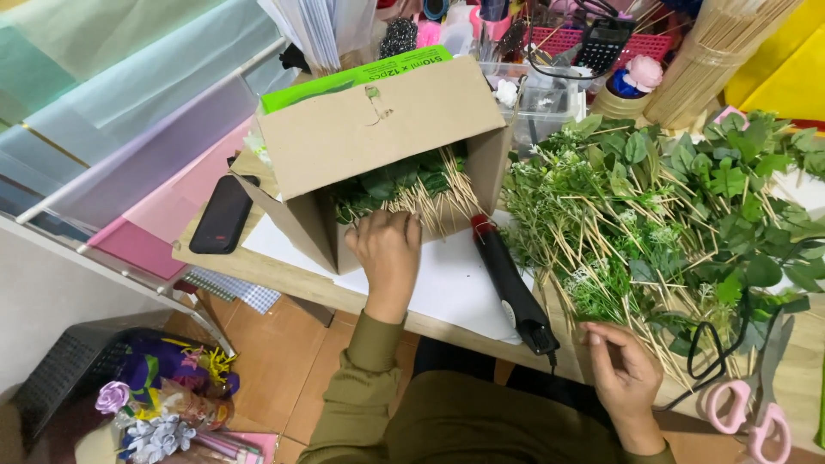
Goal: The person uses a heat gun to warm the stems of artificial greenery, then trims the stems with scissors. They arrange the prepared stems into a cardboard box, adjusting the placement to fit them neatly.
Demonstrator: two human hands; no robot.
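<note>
At the mouth of the cardboard box [378, 129], left hand [388, 251] with fingers curled down onto the leafy picks [412, 189] lying inside; whether pinching one, cannot tell. Just right of this hand, black and red glue gun [511, 283] on white paper [447, 283]. Further right, right hand [626, 371] with thumb and forefinger pressed on thin wooden sticks at the edge of the greenery pile [662, 215]. Beyond it, pink scissors [756, 417].

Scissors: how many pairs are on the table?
1: pink-handled scissors at the table's right edge, beside the greenery pile, near the right hand. More may lie hidden under the greenery.
</note>
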